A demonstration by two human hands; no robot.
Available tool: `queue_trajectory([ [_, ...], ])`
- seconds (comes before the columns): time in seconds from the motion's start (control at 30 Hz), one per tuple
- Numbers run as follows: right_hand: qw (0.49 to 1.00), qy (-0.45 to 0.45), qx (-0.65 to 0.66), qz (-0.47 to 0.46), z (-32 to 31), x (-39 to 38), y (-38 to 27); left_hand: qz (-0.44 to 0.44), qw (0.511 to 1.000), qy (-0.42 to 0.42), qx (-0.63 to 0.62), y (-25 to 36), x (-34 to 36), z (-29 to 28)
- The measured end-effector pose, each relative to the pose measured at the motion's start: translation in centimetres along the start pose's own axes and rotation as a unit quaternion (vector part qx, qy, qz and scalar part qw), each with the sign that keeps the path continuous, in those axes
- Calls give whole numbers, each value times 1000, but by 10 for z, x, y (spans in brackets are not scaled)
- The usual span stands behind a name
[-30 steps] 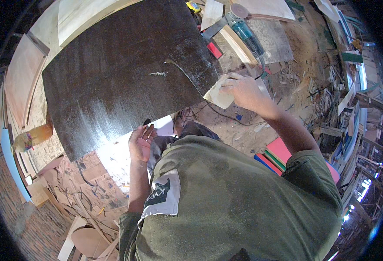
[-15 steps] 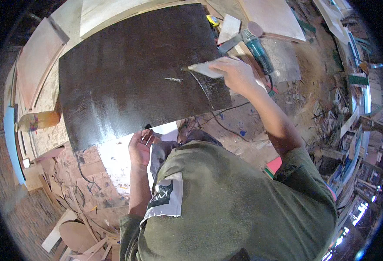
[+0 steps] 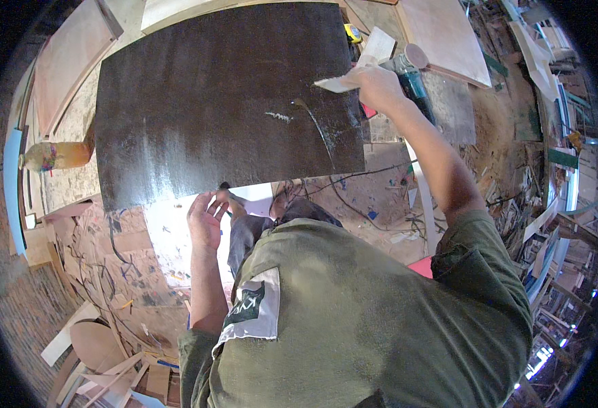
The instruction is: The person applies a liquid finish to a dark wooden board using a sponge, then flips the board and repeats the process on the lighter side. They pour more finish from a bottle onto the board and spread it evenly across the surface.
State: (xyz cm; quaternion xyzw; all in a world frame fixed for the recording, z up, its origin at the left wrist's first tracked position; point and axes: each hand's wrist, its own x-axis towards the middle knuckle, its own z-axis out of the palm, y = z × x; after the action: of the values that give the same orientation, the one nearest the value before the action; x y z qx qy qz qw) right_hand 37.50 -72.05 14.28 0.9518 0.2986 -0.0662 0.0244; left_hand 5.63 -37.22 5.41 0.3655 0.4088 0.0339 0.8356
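Observation:
A large dark brown board (image 3: 203,95) lies flat, with a glossy sheen on its near left part. My right hand (image 3: 382,90) grips a flat, pale spreader (image 3: 337,84) over the board's right side. A whitish smear (image 3: 278,116) and a thin curved streak (image 3: 320,129) mark the surface nearer to me than the blade. At the near edge, my left hand (image 3: 205,219) holds nothing, its fingers loosely bent and apart. A small dark spot shows by its fingertips; I cannot tell what it is.
A teal power tool with a round disc (image 3: 416,57) lies right of the board, beside a yellow tape measure (image 3: 353,32). On the left lies a bottle of amber liquid (image 3: 57,156). Wooden panels (image 3: 74,61) stand around. Cables and scraps litter the floor.
My right hand and the spreader have moved up and right, off the curved streak towards the board's right edge. My left hand has shifted slightly left along the near edge.

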Motion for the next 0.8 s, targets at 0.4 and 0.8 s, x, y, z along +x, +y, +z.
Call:
queue_trajectory([
  [0.4,997,4,60,-51,-16,-36,1,2,1000,-2,9,-3,5,-3],
  [0.8,992,-11,36,122,3,-1,-31,-20,998,1,59,0,9,-6],
])
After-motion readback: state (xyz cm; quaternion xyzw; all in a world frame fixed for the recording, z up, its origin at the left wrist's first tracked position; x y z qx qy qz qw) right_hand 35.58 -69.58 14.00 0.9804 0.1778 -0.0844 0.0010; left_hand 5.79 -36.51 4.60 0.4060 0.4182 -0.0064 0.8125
